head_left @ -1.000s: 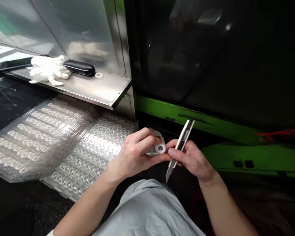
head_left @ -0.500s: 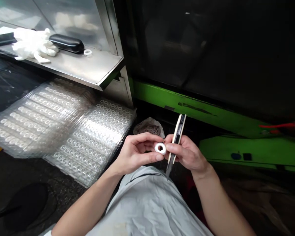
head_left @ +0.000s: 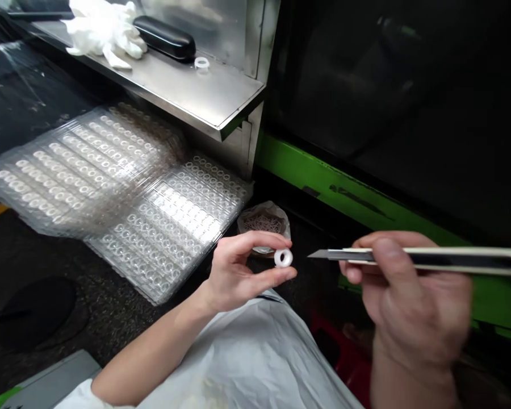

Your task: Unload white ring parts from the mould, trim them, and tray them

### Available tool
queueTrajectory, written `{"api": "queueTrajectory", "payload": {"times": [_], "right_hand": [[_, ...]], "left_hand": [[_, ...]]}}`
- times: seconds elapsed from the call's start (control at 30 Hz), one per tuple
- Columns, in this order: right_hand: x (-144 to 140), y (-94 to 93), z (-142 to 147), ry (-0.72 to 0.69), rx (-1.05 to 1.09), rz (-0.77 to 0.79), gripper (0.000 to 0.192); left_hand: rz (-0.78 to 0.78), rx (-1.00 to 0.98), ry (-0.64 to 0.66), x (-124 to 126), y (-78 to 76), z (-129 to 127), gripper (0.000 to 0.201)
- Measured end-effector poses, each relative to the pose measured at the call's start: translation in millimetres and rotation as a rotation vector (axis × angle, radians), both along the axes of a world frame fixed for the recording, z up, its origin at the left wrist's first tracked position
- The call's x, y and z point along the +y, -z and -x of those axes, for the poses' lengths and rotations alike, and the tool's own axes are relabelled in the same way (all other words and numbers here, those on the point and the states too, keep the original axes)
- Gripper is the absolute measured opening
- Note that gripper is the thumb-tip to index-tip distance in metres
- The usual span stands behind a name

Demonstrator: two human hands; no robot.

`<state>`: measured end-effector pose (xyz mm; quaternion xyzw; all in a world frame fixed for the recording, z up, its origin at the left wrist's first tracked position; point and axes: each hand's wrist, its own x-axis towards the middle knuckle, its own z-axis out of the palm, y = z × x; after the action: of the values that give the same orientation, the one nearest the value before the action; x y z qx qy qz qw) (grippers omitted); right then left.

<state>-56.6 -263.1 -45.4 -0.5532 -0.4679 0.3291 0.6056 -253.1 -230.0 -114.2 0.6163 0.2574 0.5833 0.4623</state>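
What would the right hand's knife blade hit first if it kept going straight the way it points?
Most likely the white ring pinched in the left hand: the utility knife in the right hand aims leftward at it, though depth is uncertain.

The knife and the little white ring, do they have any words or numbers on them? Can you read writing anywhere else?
No readable words, labels or numbers anywhere.
Knife in the right hand: plain, blurred.
White ring held by the left hand: no marks.
Clear trays: only rows of small rings.
Black case and white gloves on the metal shelf: no writing.
Green frame: dark marks, too blurred to read.
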Motion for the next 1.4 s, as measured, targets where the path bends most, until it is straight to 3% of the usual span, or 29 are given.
{"api": "queueTrajectory", "payload": {"times": [0.07,0.2,0.63,0.93,1.13,1.27,1.4], "right_hand": [[-6.8,-6.6,15.5,0.081,-0.185,-0.052,0.015],[-11.5,-3.6,34.4,0.068,-0.430,-0.059,0.019],[-13.4,-2.4,30.9,0.047,-0.574,-0.138,0.005],[-10.5,7.3,24.1,0.002,-0.574,-0.235,0.016],[-0.8,10.7,20.4,-0.024,-0.467,-0.276,0.001],[2.7,8.6,16.5,0.043,-0.366,-0.262,0.009],[7.1,5.5,11.6,-0.040,-0.373,-0.265,0.005]], "left_hand": [[-0.087,0.029,-0.063,1.4,-1.5,1.5,0.044],[-0.225,0.070,-0.162,5.5,-5.3,0.8,0.044],[-0.398,0.176,-0.224,9.7,-3.7,-0.9,0.041],[-0.357,0.177,-0.212,12.5,-4.0,-3.8,0.041],[-0.265,0.138,-0.130,18.3,-3.9,-1.4,0.042],[-0.205,0.158,-0.116,21.5,-4.4,2.0,0.041],[-0.192,0.163,-0.093,23.2,-5.7,4.8,0.042]]}}
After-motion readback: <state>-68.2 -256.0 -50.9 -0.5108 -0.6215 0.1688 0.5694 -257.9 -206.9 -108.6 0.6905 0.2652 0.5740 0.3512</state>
